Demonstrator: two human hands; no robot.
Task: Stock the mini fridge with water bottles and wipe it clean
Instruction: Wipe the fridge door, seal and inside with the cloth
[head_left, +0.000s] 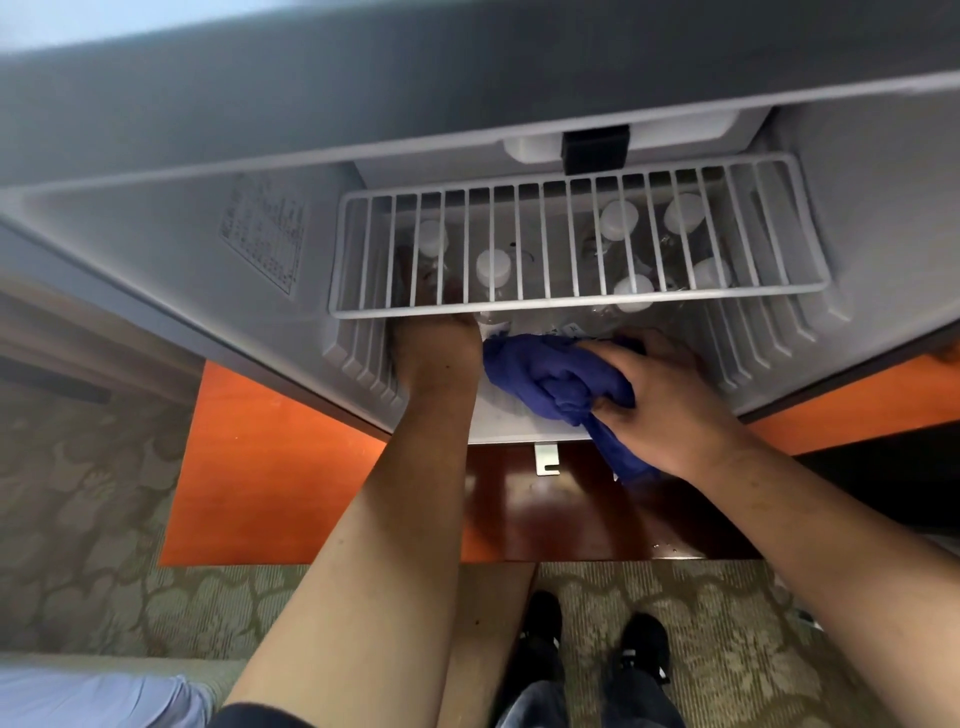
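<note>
My right hand (670, 395) has a tight grip on the blue cloth (550, 376) inside the fridge (857, 218); my left hand (436, 348) reaches under the wire shelf (571, 306), fingers hidden, among six capped water bottles (493, 267).

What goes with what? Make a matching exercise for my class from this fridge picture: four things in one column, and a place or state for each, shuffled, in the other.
Things
1. blue cloth
2. wire shelf
3. water bottles
4. left hand

Places or states
A. standing under the wire shelf, white caps up
B. bunched in the right hand on the fridge floor
C. reaching in under the front of the shelf, fingers hidden
D. spanning the fridge above the bottles

Pairs: 1-B, 2-D, 3-A, 4-C
</note>
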